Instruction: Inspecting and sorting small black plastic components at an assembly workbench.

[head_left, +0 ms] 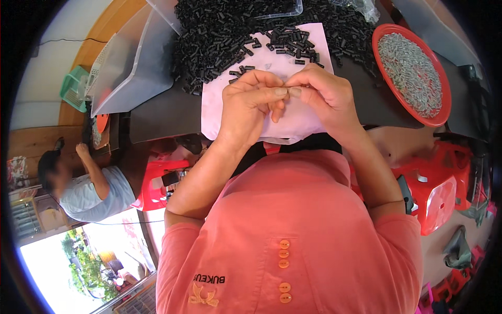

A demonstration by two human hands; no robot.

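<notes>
Dark lettering point(209, 279) and a bow motif point(203, 296) mark the chest of the pink shirt point(334, 220). Black pieces point(214, 52) cover the far desk point(162, 118), some scattered on the pink cloth point(217, 107) just beyond the hands. Left hand point(248, 99) and right hand point(328, 94): each narrowed to a pinch, tips meeting over the cloth; cannot tell whether anything sits between. Right: red basin point(445, 97) of silvery pieces point(410, 73). Left: translucent bin point(125, 68). Dark desktop shows either side of the cloth, which overhangs the near edge.
</notes>
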